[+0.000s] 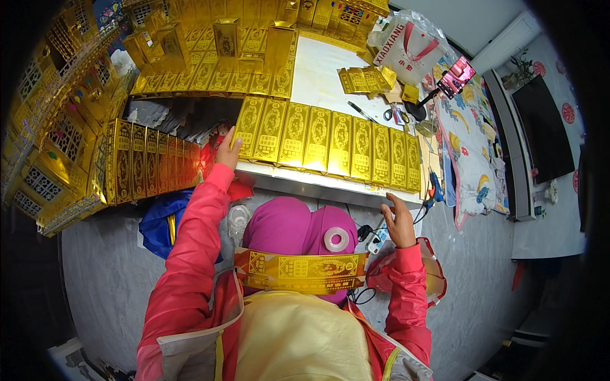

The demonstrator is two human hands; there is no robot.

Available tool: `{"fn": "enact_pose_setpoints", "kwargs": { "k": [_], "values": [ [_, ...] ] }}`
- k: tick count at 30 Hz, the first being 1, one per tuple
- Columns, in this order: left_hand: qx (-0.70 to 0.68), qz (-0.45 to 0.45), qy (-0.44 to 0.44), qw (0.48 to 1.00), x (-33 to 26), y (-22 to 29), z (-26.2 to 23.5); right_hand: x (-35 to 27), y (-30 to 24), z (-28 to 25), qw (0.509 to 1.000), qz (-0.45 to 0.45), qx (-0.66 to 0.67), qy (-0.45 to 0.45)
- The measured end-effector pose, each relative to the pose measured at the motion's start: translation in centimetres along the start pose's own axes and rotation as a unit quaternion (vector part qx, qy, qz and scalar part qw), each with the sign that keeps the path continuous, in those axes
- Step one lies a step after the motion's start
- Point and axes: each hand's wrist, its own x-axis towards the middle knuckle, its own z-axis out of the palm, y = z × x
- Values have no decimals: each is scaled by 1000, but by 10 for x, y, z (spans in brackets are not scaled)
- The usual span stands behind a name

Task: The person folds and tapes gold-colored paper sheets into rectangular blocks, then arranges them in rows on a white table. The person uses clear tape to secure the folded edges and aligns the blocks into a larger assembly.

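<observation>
A row of upright gold paper boxes (316,141) with embossed patterns lines the front of the white table (324,63). My left hand (227,151) rests against the row's left end, fingers stretched out and gripping nothing. Just off the table's front right corner, my right hand (399,222) hangs with its fingers apart and empty. Across my lap lies a flat gold printed card strip (302,272). A roll of clear tape (336,239) sits on my purple trousers above it.
Large gold paper buildings (57,146) crowd the left and back. A blue glue gun (434,189) is at the table's right edge. Scissors (397,115), a pen (361,111), loose gold pieces (365,80) and a phone on a stand (456,77) are farther back. Cables and a power strip (377,239) lie below.
</observation>
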Motion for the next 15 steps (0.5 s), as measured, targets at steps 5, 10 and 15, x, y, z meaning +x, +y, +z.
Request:
{"fn": "enact_pose_setpoints", "kwargs": {
  "k": [5,10,15],
  "values": [
    [-45,-43,3,998,1,2,0,-1,1,0,1000,3,-8,-5],
    [-28,-26,6,999,1,2,-1,-1,4,1,1000,2,-5,-6],
    [-44,-18,5,999,0,1,0,-2,6,3,1000,-3,-10,-4]
  ]
}}
